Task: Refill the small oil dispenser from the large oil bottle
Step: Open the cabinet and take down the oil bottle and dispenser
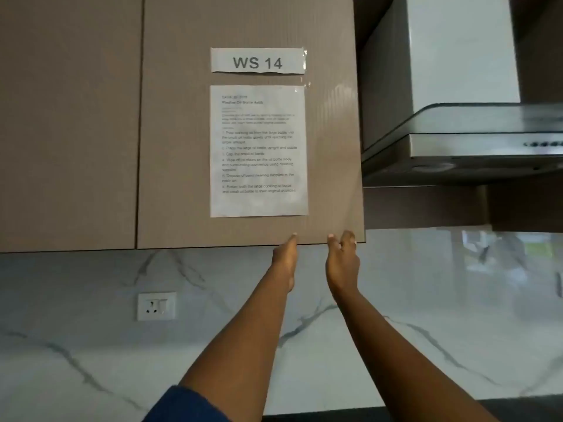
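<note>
Neither the small oil dispenser nor the large oil bottle is in view. Both my arms reach up to a taupe wall cabinet door (249, 32). My left hand (285, 263) has its fingertips at the door's bottom edge, fingers straight and together. My right hand (342, 263) touches the same edge a little to the right, near the door's lower right corner, fingers hooked over the edge. Neither hand holds a loose object. The door looks closed or nearly so.
A "WS 14" label (257, 60) and a printed task sheet (258, 150) are taped on the door. A second cabinet door (67, 117) lies to the left, a steel range hood (475, 138) to the right. A wall socket (156, 306) sits on the marble backsplash (91, 345).
</note>
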